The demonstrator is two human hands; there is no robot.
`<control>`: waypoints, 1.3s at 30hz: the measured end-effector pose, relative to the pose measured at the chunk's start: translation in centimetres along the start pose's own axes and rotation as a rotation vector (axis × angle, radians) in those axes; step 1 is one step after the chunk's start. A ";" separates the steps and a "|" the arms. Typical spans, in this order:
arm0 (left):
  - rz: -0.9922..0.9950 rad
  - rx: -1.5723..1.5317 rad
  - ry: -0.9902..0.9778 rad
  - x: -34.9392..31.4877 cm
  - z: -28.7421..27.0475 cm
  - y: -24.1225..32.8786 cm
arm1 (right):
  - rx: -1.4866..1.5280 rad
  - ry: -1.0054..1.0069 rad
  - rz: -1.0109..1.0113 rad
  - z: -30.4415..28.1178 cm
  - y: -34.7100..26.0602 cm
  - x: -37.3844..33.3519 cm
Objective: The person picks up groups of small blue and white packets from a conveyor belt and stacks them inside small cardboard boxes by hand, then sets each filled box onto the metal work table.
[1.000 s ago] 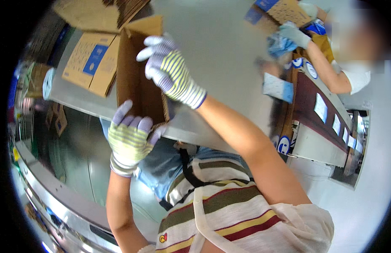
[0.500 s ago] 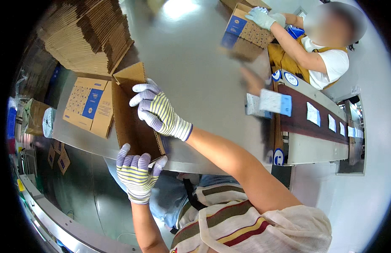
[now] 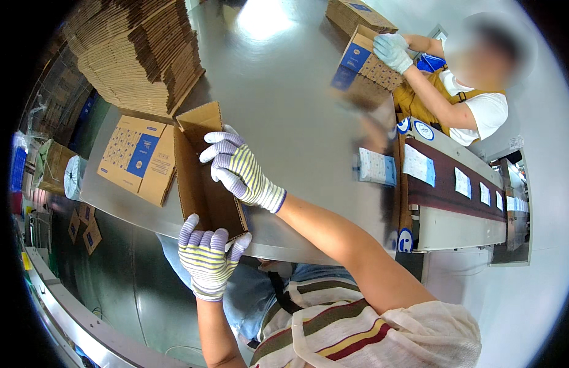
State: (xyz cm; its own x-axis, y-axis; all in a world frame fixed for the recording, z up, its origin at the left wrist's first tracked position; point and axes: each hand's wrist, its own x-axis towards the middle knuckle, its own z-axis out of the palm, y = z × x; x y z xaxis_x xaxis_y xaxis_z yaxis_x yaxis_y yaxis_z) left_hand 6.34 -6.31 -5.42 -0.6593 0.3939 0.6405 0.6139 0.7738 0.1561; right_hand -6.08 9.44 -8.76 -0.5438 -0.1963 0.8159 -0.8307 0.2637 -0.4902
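An open brown cardboard box (image 3: 202, 165) stands on the metal table's near left part, its dark inside showing. My left hand (image 3: 208, 260), in a striped knit glove, grips the box's near end, with fingers over the edge and the thumb apart at the right. Across the box's right wall lies my right hand (image 3: 244, 168), gloved alike. Its fingers curl over the opening and hide part of that wall. A flat folded carton (image 3: 134, 156) with a blue panel lies just left of the box.
Behind it rises a tall stack of flat cardboard (image 3: 137, 61). At the right, a conveyor (image 3: 450, 190) carries white-and-blue packets, and one packet (image 3: 376, 165) lies at its table end. A co-worker's gloved hand (image 3: 392, 52) holds another box (image 3: 364, 58) at the far right.
The box and both my hands appear slightly farther right and lower, partly with the shifting view. A packet has dropped from the conveyor's end to the table, and another has advanced along the belt.
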 end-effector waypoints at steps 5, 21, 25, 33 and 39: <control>0.011 -0.002 0.033 0.1 0.2 0.0 | -0.017 0.014 0.006 0.3 0.0 -0.1; 0.008 0.001 0.039 0.0 0.2 0.1 | 0.015 0.012 0.012 0.2 0.0 -0.1; 0.027 -0.001 0.046 -0.1 0.3 -0.1 | 0.016 0.020 0.023 0.2 0.0 0.0; 0.044 0.014 0.054 -0.3 0.6 -0.1 | 0.023 0.036 0.024 0.3 0.0 -0.2; 0.034 0.018 0.050 -0.4 0.5 -0.2 | 0.039 0.036 0.023 0.2 -0.4 0.3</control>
State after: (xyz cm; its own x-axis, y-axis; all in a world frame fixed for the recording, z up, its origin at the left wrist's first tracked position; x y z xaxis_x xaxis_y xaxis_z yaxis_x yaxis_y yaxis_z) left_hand 6.24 -6.41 -6.07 -0.6156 0.3954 0.6817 0.6272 0.7696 0.1200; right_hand -5.95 9.10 -8.37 -0.5590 -0.1563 0.8143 -0.8223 0.2308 -0.5202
